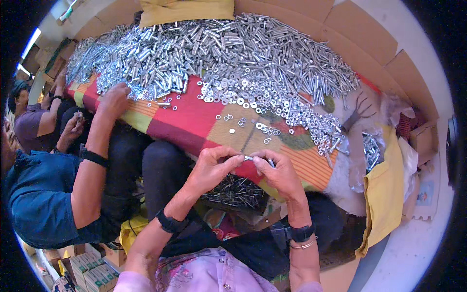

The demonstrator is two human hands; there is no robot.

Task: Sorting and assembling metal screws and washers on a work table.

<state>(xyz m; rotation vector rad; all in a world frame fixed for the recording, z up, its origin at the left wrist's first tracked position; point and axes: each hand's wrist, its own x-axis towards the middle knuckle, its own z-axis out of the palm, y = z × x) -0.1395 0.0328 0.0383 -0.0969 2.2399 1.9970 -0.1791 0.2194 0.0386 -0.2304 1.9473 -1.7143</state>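
Note:
My left hand (214, 165) and my right hand (279, 176) meet over the near edge of the patterned cloth (182, 125). Both pinch the ends of a small silvery bolt (248, 158) held level between the fingertips. Whether a nut or washer sits on it is too small to tell. A second metal piece, like a short rod (271, 163), sticks out from the fingers of my right hand. Just beyond my hands lie scattered washers (232, 131). Behind them spreads a heap of washers and nuts (253, 90), backed by a large pile of metal sleeves and bolts (209, 44).
Below my hands stands a dark box of bolts (233, 192). A co-worker in a blue shirt (44, 194) reaches into the pile at left, with another person (36, 117) beyond. Cardboard walls (362, 39) border the back. A bag of bolts (372, 151) and yellow sack (384, 194) are at right.

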